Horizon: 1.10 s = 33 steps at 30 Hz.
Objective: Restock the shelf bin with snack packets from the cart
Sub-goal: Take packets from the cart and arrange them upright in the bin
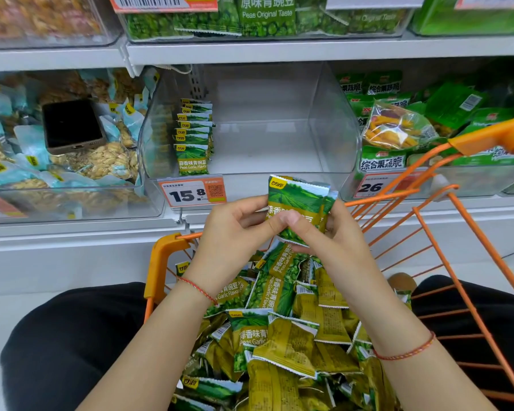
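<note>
Garlic pea packets (297,209), a small stack of them, sit upright between both hands just above the front edge of the orange cart (472,221), in front of the clear shelf bin (333,126). Left hand (232,232) pinches the stack's left side, thumb across the front; right hand (336,232) curls round the right side and bottom, thumb also on the front. Both clamped on the stack, looks like squaring it up. Bin mostly bare: one neat row of the same packets (194,134) stands along its left wall, rest of the floor open. Cart holds a loose heap of packets (285,336), faces and backs mixed. Step in hand, judging by this: aligning a handful before loading. Next move likely needs lifting the stack over the bin's front lip and setting it upright just beside the existing row, labels forward, without toppling that row. Phone (72,126) lies on the peanut bags in the left bin.
</note>
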### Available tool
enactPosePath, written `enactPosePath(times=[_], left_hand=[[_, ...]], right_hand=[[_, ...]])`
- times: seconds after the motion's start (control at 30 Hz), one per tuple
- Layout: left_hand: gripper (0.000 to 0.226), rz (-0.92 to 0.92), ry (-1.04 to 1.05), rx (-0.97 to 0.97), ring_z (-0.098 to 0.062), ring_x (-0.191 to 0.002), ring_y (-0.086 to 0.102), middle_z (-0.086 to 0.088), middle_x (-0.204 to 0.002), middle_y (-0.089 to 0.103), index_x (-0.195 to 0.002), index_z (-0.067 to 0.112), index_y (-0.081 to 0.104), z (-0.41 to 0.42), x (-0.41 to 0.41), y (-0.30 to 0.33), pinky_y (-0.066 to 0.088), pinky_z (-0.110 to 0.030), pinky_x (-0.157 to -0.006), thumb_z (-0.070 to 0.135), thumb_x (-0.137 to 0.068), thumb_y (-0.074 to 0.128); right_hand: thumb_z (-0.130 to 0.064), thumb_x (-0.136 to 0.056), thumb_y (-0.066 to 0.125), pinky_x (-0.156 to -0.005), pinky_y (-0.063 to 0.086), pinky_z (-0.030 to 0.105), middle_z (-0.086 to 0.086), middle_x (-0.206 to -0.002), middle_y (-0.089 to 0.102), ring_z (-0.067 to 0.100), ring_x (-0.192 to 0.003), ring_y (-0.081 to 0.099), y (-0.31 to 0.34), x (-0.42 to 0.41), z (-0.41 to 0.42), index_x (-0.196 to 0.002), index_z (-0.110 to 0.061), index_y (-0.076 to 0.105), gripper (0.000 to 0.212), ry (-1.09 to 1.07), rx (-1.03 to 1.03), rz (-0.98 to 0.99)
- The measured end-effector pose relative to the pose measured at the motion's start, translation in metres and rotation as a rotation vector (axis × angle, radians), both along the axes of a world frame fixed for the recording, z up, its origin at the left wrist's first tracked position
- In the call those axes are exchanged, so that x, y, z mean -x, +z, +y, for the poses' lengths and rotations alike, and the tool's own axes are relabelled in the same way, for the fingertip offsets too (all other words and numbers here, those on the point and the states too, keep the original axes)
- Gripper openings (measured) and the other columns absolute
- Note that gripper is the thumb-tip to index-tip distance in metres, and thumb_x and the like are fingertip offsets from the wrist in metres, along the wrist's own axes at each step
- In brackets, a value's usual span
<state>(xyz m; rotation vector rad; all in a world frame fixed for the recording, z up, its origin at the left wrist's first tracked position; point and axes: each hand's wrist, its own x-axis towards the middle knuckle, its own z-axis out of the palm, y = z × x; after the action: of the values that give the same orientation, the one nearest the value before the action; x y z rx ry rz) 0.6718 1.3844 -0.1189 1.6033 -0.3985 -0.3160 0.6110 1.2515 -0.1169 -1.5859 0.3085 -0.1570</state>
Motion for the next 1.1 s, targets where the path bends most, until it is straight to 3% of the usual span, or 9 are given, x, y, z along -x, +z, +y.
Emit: enactPosePath(times=[0.27, 0.37, 0.5, 0.6, 0.67, 0.83, 0.93, 1.0, 1.1], left_hand=[[0.022, -0.135, -0.013, -0.031, 0.002, -0.121, 0.052, 0.029, -0.107, 0.065, -0.095, 0.029, 0.073, 0.01, -0.008, 0.006, 0.045, -0.016, -0.096, 0.013, -0.081, 0.073], [0.016, -0.186, -0.01, -0.079, 0.017, -0.12, 0.043, 0.03, -0.1, 0.066, -0.085, 0.032, 0.072, 0.023, -0.021, 0.025, 0.041, -0.012, -0.097, 0.016, -0.084, 0.07], [0.01, -0.206, 0.137, -0.036, 0.009, -0.118, 0.05, 0.013, -0.122, 0.058, -0.091, 0.031, 0.07, 0.049, -0.053, 0.032, 0.044, -0.019, -0.096, 0.027, -0.082, 0.07], [0.017, -0.533, 0.416, -0.238, 0.007, -0.11, 0.052, 0.005, -0.122, 0.057, -0.099, 0.031, 0.068, 0.082, -0.085, 0.014, 0.045, -0.013, -0.085, 0.025, -0.089, 0.056], [0.021, -0.728, 0.585, -0.368, -0.004, -0.103, 0.056, -0.002, -0.116, 0.059, -0.1, 0.019, 0.07, 0.103, -0.107, -0.002, 0.05, -0.025, -0.079, 0.015, -0.093, 0.051], [0.023, -0.758, 0.698, -0.313, -0.011, -0.1, 0.055, -0.004, -0.111, 0.055, -0.096, 0.009, 0.071, 0.119, -0.134, -0.019, 0.052, -0.038, -0.071, 0.002, -0.091, 0.049], [0.024, -0.756, 0.715, -0.277, -0.005, -0.099, 0.053, 0.002, -0.111, 0.051, -0.095, 0.009, 0.071, 0.117, -0.132, -0.015, 0.051, -0.028, -0.069, 0.002, -0.091, 0.048], [0.024, -0.786, 0.725, -0.257, -0.004, -0.098, 0.053, 0.001, -0.111, 0.051, -0.094, 0.009, 0.071, 0.117, -0.132, -0.011, 0.048, -0.019, -0.066, 0.002, -0.09, 0.048], [0.025, -0.804, 0.739, -0.238, 0.0, -0.096, 0.052, -0.001, -0.109, 0.053, -0.091, 0.008, 0.071, 0.119, -0.133, -0.005, 0.046, -0.015, -0.063, -0.001, -0.088, 0.048]], right_hand=[[-0.042, -0.059, 0.073, -0.073, 0.058, 0.027, -0.009, -0.099, 0.073, 0.007, -0.093, 0.068, 0.011, -0.008, 0.0, -0.109, -0.026, 0.06, 0.055, 0.052, -0.04, 0.016], [-0.038, -0.061, 0.073, -0.065, 0.052, 0.013, -0.013, -0.094, 0.073, 0.0, -0.088, 0.068, 0.03, -0.025, 0.004, -0.106, -0.026, 0.06, 0.047, 0.129, -0.045, 0.006], [-0.021, -0.08, 0.071, -0.064, 0.045, 0.002, -0.017, -0.087, 0.073, -0.009, -0.081, 0.066, 0.05, -0.062, 0.013, -0.1, -0.023, 0.061, 0.023, 0.241, -0.005, 0.035], [-0.022, -0.08, 0.073, -0.071, 0.048, 0.007, -0.01, -0.098, 0.073, -0.001, -0.088, 0.068, 0.05, -0.099, 0.022, -0.101, -0.022, 0.066, 0.023, 0.233, 0.073, 0.073], [-0.021, -0.078, 0.075, -0.075, 0.05, 0.014, -0.007, -0.098, 0.073, 0.004, -0.087, 0.068, 0.043, -0.124, 0.029, -0.102, -0.02, 0.066, 0.026, 0.215, 0.143, 0.097], [-0.019, -0.076, 0.074, -0.081, 0.05, 0.031, 0.002, -0.093, 0.068, 0.016, -0.087, 0.063, 0.021, -0.181, 0.05, -0.087, -0.016, 0.065, 0.014, 0.223, 0.293, 0.242], [-0.027, -0.076, 0.076, -0.071, 0.044, 0.027, 0.003, -0.105, 0.06, 0.019, -0.098, 0.057, 0.007, -0.208, 0.059, -0.115, -0.009, 0.057, 0.047, 0.285, 0.452, 0.404], [-0.03, -0.074, 0.08, -0.082, 0.039, 0.029, 0.007, -0.13, 0.052, 0.022, -0.118, 0.05, -0.003, -0.223, 0.066, -0.136, -0.005, 0.042, 0.077, 0.319, 0.488, 0.526], [-0.021, -0.072, 0.082, -0.092, 0.041, 0.034, 0.009, -0.132, 0.055, 0.022, -0.119, 0.052, -0.015, -0.239, 0.076, -0.137, -0.005, 0.041, 0.078, 0.381, 0.409, 0.608]])
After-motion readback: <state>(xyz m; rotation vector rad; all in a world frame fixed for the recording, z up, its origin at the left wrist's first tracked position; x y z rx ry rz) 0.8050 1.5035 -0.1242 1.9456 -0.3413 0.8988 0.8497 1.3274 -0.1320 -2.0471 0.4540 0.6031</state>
